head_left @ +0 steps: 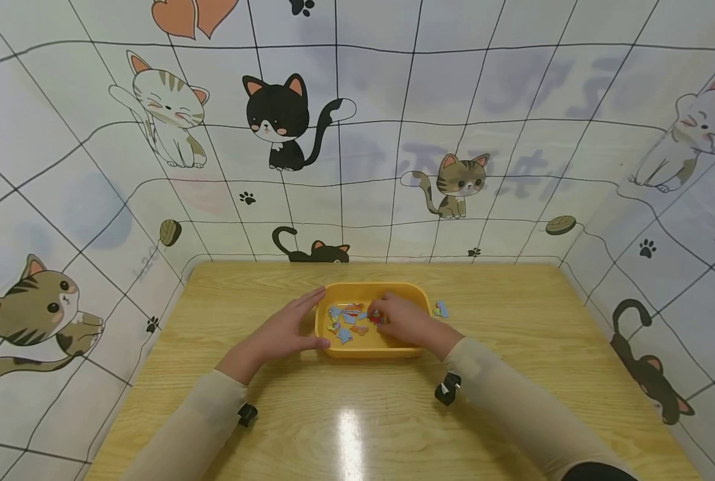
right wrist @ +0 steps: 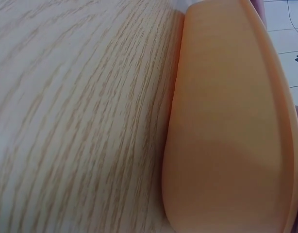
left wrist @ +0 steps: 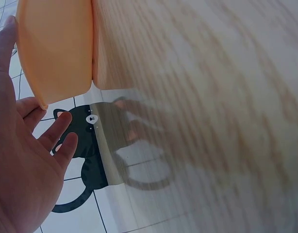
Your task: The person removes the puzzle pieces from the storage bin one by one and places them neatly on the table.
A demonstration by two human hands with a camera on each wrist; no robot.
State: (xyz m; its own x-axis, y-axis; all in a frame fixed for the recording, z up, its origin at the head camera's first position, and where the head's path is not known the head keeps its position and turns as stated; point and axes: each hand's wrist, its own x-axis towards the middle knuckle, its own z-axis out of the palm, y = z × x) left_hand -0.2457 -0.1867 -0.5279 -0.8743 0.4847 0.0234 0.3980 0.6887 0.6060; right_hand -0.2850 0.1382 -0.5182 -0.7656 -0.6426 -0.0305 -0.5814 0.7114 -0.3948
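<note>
A yellow plastic tray [head_left: 372,353] sits on the table with several small flat blue, red and orange pieces [head_left: 345,334] lying in its left half. At the tray's left end my left hand [head_left: 282,332] touches the rim, thumb at the front corner and fingers reaching toward the back corner. The left wrist view shows this hand [left wrist: 27,160] beside the tray wall [left wrist: 57,48], fingers apart. My right hand [head_left: 406,321] reaches inside the tray, fingers curled, pinching a small red patterned piece [head_left: 376,317]. From the right wrist, the tray's outer wall [right wrist: 226,121] hides most of that hand.
One small blue and yellow piece [head_left: 440,308] lies on the wooden table [head_left: 309,414] just right of the tray. Behind and on both sides stand walls [head_left: 375,87] covered with a cat-print grid sheet.
</note>
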